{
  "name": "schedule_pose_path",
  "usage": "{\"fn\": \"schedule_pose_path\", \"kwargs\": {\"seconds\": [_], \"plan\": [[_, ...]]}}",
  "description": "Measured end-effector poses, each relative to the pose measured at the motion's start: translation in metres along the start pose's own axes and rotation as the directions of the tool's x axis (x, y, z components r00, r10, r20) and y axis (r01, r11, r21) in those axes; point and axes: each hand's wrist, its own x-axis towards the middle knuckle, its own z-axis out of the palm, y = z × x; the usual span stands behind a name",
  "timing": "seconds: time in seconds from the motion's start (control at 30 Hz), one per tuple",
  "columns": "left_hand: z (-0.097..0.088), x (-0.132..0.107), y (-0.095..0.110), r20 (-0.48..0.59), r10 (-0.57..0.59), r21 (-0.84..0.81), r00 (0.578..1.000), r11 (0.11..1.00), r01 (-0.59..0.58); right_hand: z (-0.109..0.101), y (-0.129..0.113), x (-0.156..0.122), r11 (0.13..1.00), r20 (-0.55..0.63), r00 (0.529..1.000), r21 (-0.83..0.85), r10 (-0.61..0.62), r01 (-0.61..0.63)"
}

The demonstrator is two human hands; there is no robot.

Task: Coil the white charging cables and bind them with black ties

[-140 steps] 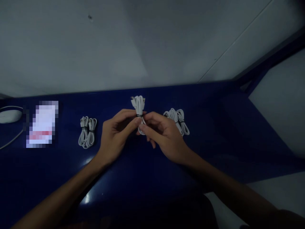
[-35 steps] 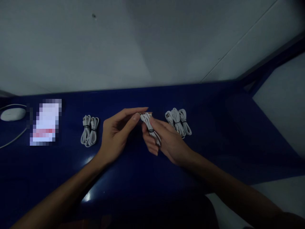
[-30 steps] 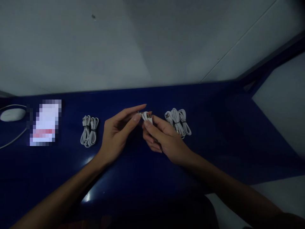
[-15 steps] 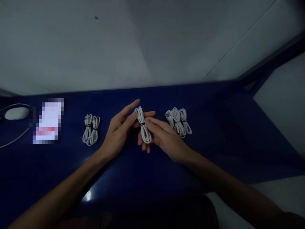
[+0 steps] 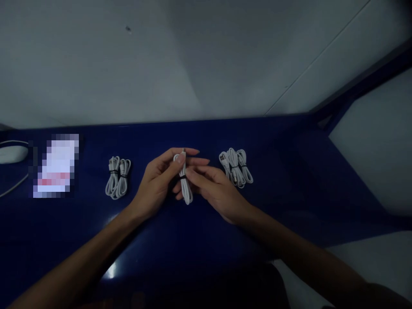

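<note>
A coiled white cable (image 5: 184, 184), bound at its middle by a black tie, hangs upright between my two hands above the dark blue table (image 5: 289, 180). My left hand (image 5: 161, 180) pinches its upper end between thumb and fingers. My right hand (image 5: 214, 189) touches the coil's middle from the right, its fingers bent around the coil. Two tied white cables (image 5: 117, 177) lie to the left. A group of three tied white cables (image 5: 236, 166) lies to the right.
A blurred white and red card (image 5: 56, 165) lies at the table's left. A white mouse (image 5: 12, 153) with its cord sits at the far left edge. A pale wall rises behind the table, and a pale floor shows at right.
The cable has been turned from slanted in my right hand to upright, its top now pinched by my left hand. Both hands shifted slightly left and lower.
</note>
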Motion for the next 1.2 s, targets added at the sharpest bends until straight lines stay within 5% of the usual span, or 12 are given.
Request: {"fn": "schedule_pose_path", "kwargs": {"seconds": [0.23, 0.37, 0.47, 0.57, 0.6, 0.67, 0.8, 1.2], "plan": [[-0.003, 0.001, -0.001, 0.042, -0.034, -0.077, 0.999, 0.996, 0.037, -0.003, -0.017, 0.0, 0.997, 0.004, 1.0, -0.07, 0.03, -0.03], [-0.008, 0.006, -0.01, 0.033, 0.062, -0.142, 0.998, 0.988, -0.057, -0.012, -0.039, -0.012, 0.978, -0.207, 0.972, -0.2, -0.107, 0.065], [-0.009, 0.007, -0.015, 0.059, 0.077, -0.089, 0.995, 0.993, -0.072, -0.039, -0.055, -0.03, 0.947, -0.519, 0.824, -0.314, -0.226, 0.061], [-0.007, 0.004, -0.019, 0.079, 0.038, 0.079, 0.996, 0.996, -0.044, -0.073, -0.061, -0.044, 0.908, -0.684, 0.655, -0.419, -0.321, 0.007], [-0.006, 0.003, -0.02, 0.084, 0.033, 0.141, 0.996, 0.989, -0.045, -0.083, -0.06, -0.047, 0.894, -0.703, 0.631, -0.447, -0.329, -0.032], [-0.005, 0.0, -0.021, 0.091, 0.033, 0.244, 0.995, 0.968, -0.055, -0.094, -0.058, -0.049, 0.877, -0.727, 0.628, -0.46, -0.279, -0.142], [-0.003, -0.003, -0.023, 0.11, 0.039, 0.395, 0.993, 0.915, -0.08, -0.091, -0.053, -0.051, 0.76, -0.682, 0.708, -0.555, -0.182, -0.338], [-0.003, -0.004, -0.025, 0.094, 0.051, 0.436, 0.994, 0.896, -0.087, -0.09, -0.038, -0.051, 0.672, -0.66, 0.718, -0.637, -0.223, -0.377]]}}
